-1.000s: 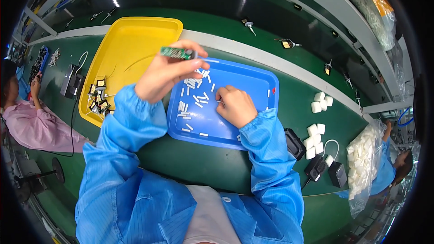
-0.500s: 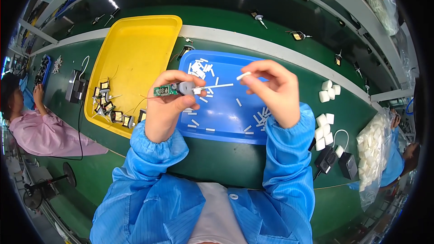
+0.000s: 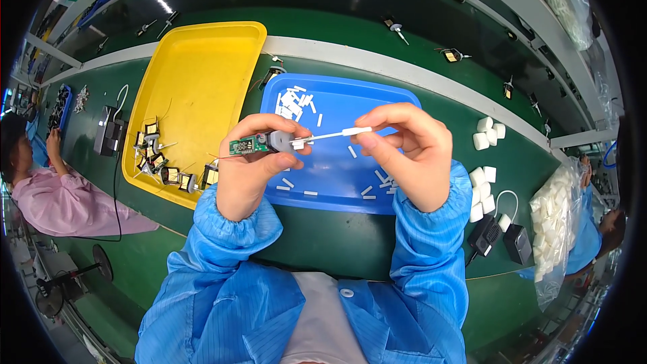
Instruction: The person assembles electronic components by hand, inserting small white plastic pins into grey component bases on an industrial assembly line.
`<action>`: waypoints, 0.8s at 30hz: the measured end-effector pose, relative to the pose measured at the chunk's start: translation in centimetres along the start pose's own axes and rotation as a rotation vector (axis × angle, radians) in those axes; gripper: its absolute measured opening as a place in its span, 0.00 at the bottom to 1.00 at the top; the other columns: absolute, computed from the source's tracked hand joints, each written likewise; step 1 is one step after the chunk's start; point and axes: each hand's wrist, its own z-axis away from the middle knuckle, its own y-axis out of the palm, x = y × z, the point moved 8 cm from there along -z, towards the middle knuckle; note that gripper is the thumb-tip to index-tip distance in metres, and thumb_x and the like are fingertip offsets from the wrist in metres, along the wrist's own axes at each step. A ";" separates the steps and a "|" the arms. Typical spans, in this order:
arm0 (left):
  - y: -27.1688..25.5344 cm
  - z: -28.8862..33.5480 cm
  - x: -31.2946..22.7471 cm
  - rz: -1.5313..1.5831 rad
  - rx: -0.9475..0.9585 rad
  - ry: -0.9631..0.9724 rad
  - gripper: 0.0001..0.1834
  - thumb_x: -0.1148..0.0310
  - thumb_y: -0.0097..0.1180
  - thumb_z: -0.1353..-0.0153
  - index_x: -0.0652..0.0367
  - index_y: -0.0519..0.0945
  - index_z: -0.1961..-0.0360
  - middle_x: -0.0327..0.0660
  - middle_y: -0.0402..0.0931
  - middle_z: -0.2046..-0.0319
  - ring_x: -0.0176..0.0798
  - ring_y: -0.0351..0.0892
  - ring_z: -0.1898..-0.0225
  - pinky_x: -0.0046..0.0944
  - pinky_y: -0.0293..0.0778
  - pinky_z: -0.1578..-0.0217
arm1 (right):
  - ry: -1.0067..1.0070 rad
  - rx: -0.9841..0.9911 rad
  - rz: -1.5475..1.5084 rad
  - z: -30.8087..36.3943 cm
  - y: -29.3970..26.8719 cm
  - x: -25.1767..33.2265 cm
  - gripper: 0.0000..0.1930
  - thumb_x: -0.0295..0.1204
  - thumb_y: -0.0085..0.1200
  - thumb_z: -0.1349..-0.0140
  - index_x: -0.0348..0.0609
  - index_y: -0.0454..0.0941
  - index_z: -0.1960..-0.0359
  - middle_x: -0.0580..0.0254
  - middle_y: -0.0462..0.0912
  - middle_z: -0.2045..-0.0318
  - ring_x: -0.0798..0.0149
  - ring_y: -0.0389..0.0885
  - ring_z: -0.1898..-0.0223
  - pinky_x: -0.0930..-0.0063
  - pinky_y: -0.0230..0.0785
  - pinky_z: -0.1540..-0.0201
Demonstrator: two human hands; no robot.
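My left hand (image 3: 251, 165) is closed around a small electronic assembly with a green circuit board (image 3: 247, 145) and a grey round cap (image 3: 279, 141). From the cap a thin white shaft (image 3: 327, 137) points right. Between thumb and fingers, my right hand (image 3: 412, 152) pinches a short white sleeve (image 3: 355, 131), which is in line with the shaft's tip and meets it. Both hands are above a blue tray (image 3: 323, 185), where many loose white sleeves (image 3: 290, 102) lie scattered, partly hidden by my hands.
Left stands a yellow tray (image 3: 202, 74) with several similar assemblies (image 3: 153, 152). White foam-like blocks (image 3: 480, 189), two black boxes (image 3: 517, 243) and a filled clear bag (image 3: 556, 222) are at right. Behind, a green conveyor (image 3: 337, 27) carries assemblies. A co-worker in pink (image 3: 67, 195) sits left.
My right hand has brought the sleeve down and left onto the shaft's tip; before, it was apart from it. My left hand keeps its hold. Assemblies on the conveyor have shifted right.
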 end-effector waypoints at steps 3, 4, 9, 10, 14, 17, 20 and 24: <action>0.5 0.0 0.4 -0.008 0.026 -0.040 0.19 0.73 0.66 0.49 0.62 0.74 0.57 0.48 0.78 0.59 0.40 0.80 0.59 0.35 0.80 0.63 | -0.016 0.070 0.073 0.0 1.1 -0.3 0.06 0.21 0.60 0.46 0.36 0.80 0.65 0.60 0.82 0.68 0.68 0.82 0.66 0.77 0.78 0.66; 0.8 -0.1 0.6 -0.007 0.029 -0.042 0.19 0.73 0.66 0.49 0.62 0.74 0.57 0.48 0.78 0.59 0.40 0.80 0.59 0.35 0.80 0.63 | -0.015 0.067 0.074 0.0 1.1 -0.5 0.06 0.21 0.60 0.46 0.36 0.80 0.65 0.60 0.82 0.68 0.68 0.82 0.66 0.77 0.78 0.66; 1.6 -0.5 0.4 -0.010 0.099 0.071 0.18 0.77 0.65 0.49 0.63 0.73 0.57 0.43 0.69 0.56 0.34 0.75 0.61 0.32 0.79 0.63 | -0.127 0.117 0.242 -0.2 2.1 -0.3 0.05 0.23 0.61 0.47 0.36 0.79 0.69 0.59 0.81 0.73 0.65 0.82 0.71 0.77 0.76 0.69; 1.6 -0.6 0.5 -0.011 0.096 0.070 0.18 0.77 0.65 0.49 0.63 0.73 0.57 0.43 0.69 0.56 0.34 0.75 0.61 0.32 0.79 0.63 | -0.130 0.122 0.265 -0.2 2.2 -0.4 0.05 0.24 0.61 0.47 0.37 0.79 0.70 0.59 0.81 0.75 0.64 0.82 0.72 0.77 0.75 0.70; 2.7 -1.2 0.5 -0.043 0.135 0.070 0.18 0.77 0.65 0.49 0.62 0.73 0.57 0.40 0.68 0.57 0.31 0.74 0.63 0.29 0.77 0.65 | -0.092 0.165 0.324 -0.3 2.2 -0.6 0.05 0.26 0.61 0.46 0.37 0.79 0.71 0.59 0.80 0.78 0.63 0.81 0.74 0.77 0.72 0.73; 3.3 -2.1 0.3 -0.083 0.120 0.029 0.19 0.75 0.67 0.50 0.61 0.74 0.57 0.38 0.69 0.60 0.28 0.73 0.65 0.26 0.74 0.70 | -0.130 0.132 0.319 -0.5 1.6 -0.4 0.05 0.26 0.59 0.44 0.37 0.79 0.72 0.59 0.80 0.79 0.65 0.81 0.76 0.78 0.71 0.74; 3.9 -3.6 0.8 -0.162 0.091 -0.057 0.21 0.71 0.68 0.50 0.58 0.74 0.56 0.35 0.71 0.65 0.25 0.71 0.71 0.23 0.68 0.77 | -0.067 0.073 0.252 -0.7 0.5 -1.2 0.05 0.26 0.58 0.42 0.37 0.79 0.72 0.59 0.80 0.80 0.67 0.80 0.78 0.79 0.71 0.75; 4.9 -8.5 2.6 -0.231 0.107 -0.041 0.22 0.69 0.66 0.48 0.61 0.70 0.54 0.38 0.75 0.70 0.26 0.71 0.76 0.25 0.67 0.79 | -0.022 -0.110 0.292 -1.6 -2.6 -3.6 0.07 0.29 0.56 0.40 0.36 0.79 0.68 0.58 0.81 0.74 0.66 0.81 0.75 0.76 0.72 0.72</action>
